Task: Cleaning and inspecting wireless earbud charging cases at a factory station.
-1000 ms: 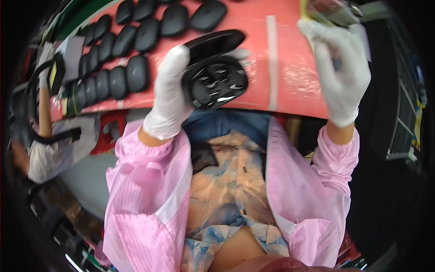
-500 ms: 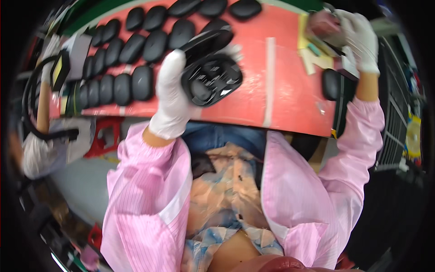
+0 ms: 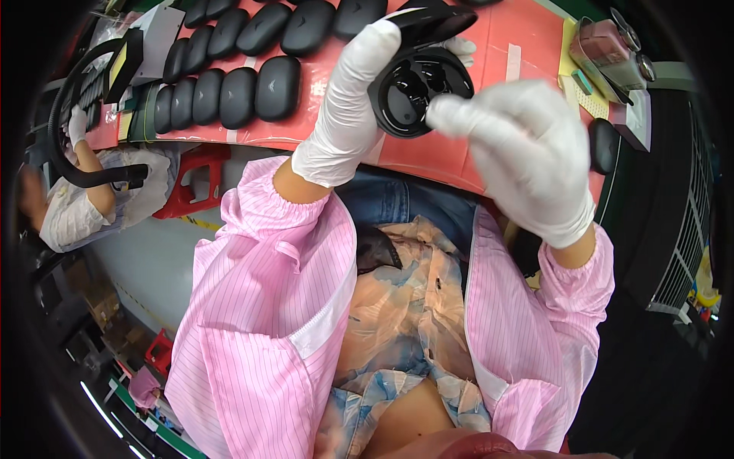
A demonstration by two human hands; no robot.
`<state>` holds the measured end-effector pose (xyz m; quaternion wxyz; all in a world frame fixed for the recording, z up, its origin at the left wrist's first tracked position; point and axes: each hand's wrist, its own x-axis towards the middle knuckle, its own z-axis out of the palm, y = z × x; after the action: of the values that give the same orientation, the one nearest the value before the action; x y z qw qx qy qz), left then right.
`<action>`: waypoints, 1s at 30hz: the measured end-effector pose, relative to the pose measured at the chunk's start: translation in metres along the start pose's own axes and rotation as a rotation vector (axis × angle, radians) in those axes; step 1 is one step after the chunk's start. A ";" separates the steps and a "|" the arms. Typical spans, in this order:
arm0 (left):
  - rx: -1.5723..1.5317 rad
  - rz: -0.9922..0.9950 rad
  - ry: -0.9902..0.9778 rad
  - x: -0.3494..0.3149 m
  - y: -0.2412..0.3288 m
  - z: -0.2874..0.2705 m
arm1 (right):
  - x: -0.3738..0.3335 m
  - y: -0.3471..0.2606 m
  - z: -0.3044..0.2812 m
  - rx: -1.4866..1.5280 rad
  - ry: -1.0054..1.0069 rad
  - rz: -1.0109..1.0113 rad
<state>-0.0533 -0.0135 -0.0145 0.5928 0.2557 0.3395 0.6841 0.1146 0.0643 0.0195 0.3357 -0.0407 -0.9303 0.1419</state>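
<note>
My white-gloved left hand [image 3: 344,107] grips an open black earphone case [image 3: 409,103] from its left side, lid raised toward the far side. Dark rounded shapes sit in its glossy hollow. Above the case's right edge is my right hand [image 3: 527,153], also gloved and slightly blurred. Its thumb and forefinger are pinched together at the case's near right rim; whether something small is between them is hidden. Several closed black cases [image 3: 237,96] stand in rows on the red mat [image 3: 336,145] to the left.
At the far right stand a bottle of pinkish content [image 3: 600,46], a yellow pad [image 3: 600,96] and a white box [image 3: 636,122]. A single black case [image 3: 604,145] lies near the mat's right edge. On the left are a black curved tube [image 3: 57,130] and a co-worker's gloved hand [image 3: 78,125].
My right hand has come from the bottle at the far right to the open case. The left hand still holds the case, which now appears farther right and higher in view.
</note>
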 end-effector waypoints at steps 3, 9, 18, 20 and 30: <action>0.002 0.005 -0.010 -0.002 -0.002 0.000 | 0.006 0.004 0.006 -0.057 -0.027 -0.027; 0.294 0.243 0.059 0.002 -0.013 -0.003 | -0.001 -0.015 0.022 0.069 -0.095 0.056; -0.160 0.085 0.281 0.009 -0.010 0.019 | -0.031 -0.025 0.047 0.107 0.541 0.492; -0.154 0.065 0.341 0.006 -0.011 0.025 | -0.025 -0.035 0.057 -0.046 0.287 0.281; -0.434 -0.008 0.252 0.000 -0.025 0.017 | -0.049 -0.016 0.060 -0.233 0.462 0.431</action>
<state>-0.0246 -0.0092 -0.0223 0.5896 0.0337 0.2569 0.7650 0.1141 0.0267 -0.0499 0.4932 -0.3056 -0.8095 0.0896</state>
